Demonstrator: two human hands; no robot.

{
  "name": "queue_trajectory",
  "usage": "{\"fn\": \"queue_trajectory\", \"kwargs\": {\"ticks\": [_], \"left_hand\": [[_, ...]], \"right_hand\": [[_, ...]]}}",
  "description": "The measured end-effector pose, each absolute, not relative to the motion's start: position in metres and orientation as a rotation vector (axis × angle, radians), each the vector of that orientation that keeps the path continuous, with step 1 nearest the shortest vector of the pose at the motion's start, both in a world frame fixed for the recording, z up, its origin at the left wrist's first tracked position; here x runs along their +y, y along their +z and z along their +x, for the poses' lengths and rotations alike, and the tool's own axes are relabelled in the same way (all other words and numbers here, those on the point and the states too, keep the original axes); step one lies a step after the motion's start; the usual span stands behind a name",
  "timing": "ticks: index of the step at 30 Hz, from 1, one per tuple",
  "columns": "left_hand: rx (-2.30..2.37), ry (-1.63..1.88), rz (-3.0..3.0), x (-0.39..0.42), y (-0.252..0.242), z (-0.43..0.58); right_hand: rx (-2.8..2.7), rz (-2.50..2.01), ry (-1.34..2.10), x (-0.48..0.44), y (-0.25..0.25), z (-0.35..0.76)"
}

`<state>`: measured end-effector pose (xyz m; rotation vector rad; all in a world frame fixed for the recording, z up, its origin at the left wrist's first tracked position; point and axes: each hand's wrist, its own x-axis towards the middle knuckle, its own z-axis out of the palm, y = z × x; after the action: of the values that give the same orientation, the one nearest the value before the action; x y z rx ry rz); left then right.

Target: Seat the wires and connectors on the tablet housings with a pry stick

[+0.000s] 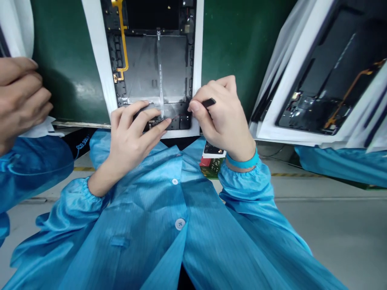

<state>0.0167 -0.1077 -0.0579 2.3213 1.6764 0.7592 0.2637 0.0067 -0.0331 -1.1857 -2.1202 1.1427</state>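
Note:
An opened tablet lies back-up on the green mat, its white frame around black inner parts with an orange flex cable along the left side. My left hand rests on the tablet's near edge, fingers stretched out and pressing on the black part there. My right hand is closed in a pinch on a small black tool, its tip at the tablet's lower right corner. A thin red wire runs between the two hands.
Another opened tablet lies tilted at the right on a white sheet. A co-worker's hand in a blue sleeve is at the left edge. A small red and green box sits under my right wrist. The green mat covers the bench.

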Motion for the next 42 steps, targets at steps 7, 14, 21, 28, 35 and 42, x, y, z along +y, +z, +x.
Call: {"fn": "queue_trajectory", "kwargs": {"ticks": [7,14,21,28,35,42], "left_hand": [[1.636,0.548,2.194,-0.099,-0.049,0.008],[1.630,0.456,2.173,-0.093,-0.044,0.008],[1.642,0.449,2.084,-0.089,-0.041,0.010],[1.621,0.459,2.049,-0.086,-0.042,0.007],[1.438,0.537,2.279,-0.086,-0.050,-0.008],[1.408,0.531,2.531,-0.087,-0.055,-0.011]], "right_hand": [[-2.000,-1.200,1.092,-0.014,-0.031,0.256],[-1.954,-1.163,1.181,-0.029,-0.038,0.240],[-1.942,-1.163,1.205,-0.031,-0.043,0.240],[-1.972,-1.144,1.187,-0.029,-0.047,0.240],[-1.990,-1.019,1.050,-0.028,-0.056,0.242],[-2.040,-0.949,1.005,-0.026,-0.064,0.241]]}}
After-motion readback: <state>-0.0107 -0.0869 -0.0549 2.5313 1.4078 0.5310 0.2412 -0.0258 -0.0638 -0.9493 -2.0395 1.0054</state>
